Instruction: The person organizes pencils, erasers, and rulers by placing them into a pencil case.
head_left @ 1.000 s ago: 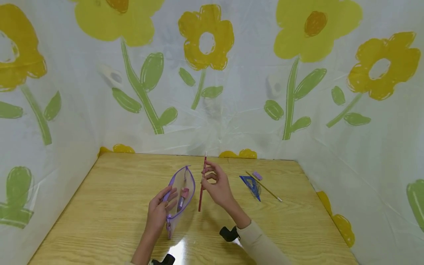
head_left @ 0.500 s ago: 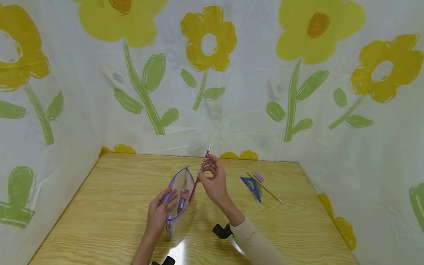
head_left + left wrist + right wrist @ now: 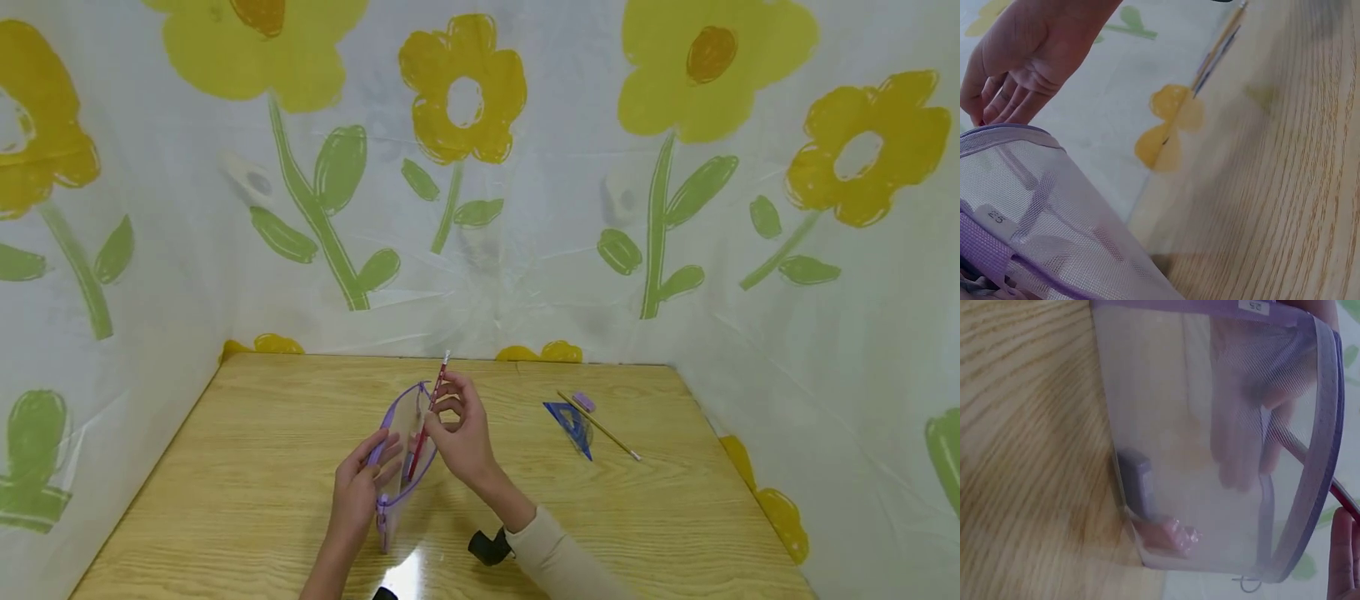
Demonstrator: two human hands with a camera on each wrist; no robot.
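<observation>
In the head view my left hand point(image 3: 354, 492) holds a see-through mesh zip pouch point(image 3: 1166, 381) with purple trim, its fingers inside the unzipped mouth. My right hand point(image 3: 461, 437) pinches a red pencil point(image 3: 417, 450), white eraser end up. The pencil slants down into the pouch, and its lower end shows through the mesh in the right wrist view. At the bottom of the pouch lie a dark block-like item point(image 3: 1138, 484) and a pinkish-red item point(image 3: 1169, 536). The left wrist view catches the right hand's fingertips at the pouch's rim.
Right of the hands, a blue set square point(image 3: 570, 425), a yellow pencil point(image 3: 618, 442) and a purple eraser point(image 3: 583, 402) lie together on the wooden table point(image 3: 247, 467). A flower-printed cloth point(image 3: 540, 275) rises behind and at both sides.
My right hand has moved left, bringing the red pencil from beside the pouch into its mouth. The pencil has tilted, lower end leftward. My left hand and the pouch stay nearly in place.
</observation>
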